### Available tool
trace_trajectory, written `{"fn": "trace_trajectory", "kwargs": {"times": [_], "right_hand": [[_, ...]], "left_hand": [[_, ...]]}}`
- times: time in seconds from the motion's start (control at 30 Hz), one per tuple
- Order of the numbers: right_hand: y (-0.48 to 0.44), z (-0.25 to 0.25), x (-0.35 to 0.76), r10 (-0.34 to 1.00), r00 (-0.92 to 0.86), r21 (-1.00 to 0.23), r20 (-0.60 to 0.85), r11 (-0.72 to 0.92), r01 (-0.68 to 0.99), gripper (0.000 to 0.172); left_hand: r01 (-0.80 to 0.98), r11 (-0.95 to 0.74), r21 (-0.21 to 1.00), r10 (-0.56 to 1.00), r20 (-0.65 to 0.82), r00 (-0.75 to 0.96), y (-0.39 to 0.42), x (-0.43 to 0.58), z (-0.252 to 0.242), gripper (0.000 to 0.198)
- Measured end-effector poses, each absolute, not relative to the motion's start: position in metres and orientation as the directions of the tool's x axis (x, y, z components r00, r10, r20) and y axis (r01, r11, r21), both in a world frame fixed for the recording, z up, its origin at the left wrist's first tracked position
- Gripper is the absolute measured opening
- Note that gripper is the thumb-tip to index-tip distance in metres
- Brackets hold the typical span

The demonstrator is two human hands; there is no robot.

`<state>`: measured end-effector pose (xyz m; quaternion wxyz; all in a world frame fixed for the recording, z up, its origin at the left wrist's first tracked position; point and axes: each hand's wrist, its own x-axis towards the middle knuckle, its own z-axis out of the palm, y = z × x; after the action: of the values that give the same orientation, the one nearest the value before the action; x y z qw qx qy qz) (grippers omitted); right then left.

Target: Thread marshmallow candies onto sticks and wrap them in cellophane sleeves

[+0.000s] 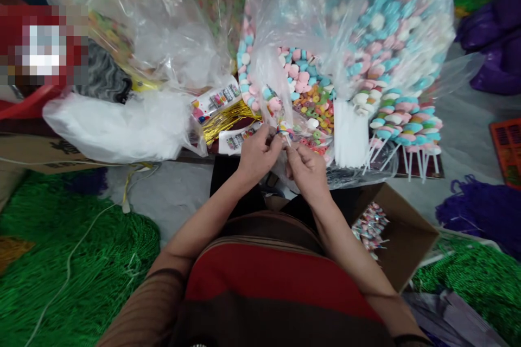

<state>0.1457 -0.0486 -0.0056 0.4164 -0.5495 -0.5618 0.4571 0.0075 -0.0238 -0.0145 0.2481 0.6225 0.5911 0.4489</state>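
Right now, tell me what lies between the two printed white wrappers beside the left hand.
In the head view, a bundle of thin, shiny gold strips lies between the upper wrapper and the lower wrapper.

Bulging candy bag [391,11] walling off ahead, white sticks [350,138] just beside the right hand [308,168], open room between forearms [203,214]

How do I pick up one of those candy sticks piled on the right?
Probably pinch a bare white stick, coming from the near side, nearest the person's lap. The thin sticks point that way and look easy to reach, while the candies lie bunched together behind.
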Motion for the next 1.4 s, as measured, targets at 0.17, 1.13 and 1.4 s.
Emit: {"fn": "trace_trajectory", "kwargs": {"times": [0.17, 1.13, 1.4], "right_hand": [[-0.040, -0.021, 0.142, 1.000, -0.028, -0.926, 0.004, 0.014, 0.377, 0.031], [-0.031, -0.006, 0.148, 0.941, 0.096, -0.840, 0.323, 0.239, 0.487, 0.021], [-0.037, -0.001, 0.146, 0.987, 0.075, -0.966, 0.143, 0.123, 0.226, 0.028]], "left_hand": [[0.642, -0.350, 0.682, 0.877, 0.480, -0.032, -0.026, 0.006, -0.027, 0.014], [0.020, 0.034, 0.999, 0.999, -0.034, 0.011, -0.029, 0.001, -0.025, 0.053], [-0.370, 0.178, 0.912, 0.984, -0.169, 0.056, -0.015, -0.003, -0.023, 0.046]]}}
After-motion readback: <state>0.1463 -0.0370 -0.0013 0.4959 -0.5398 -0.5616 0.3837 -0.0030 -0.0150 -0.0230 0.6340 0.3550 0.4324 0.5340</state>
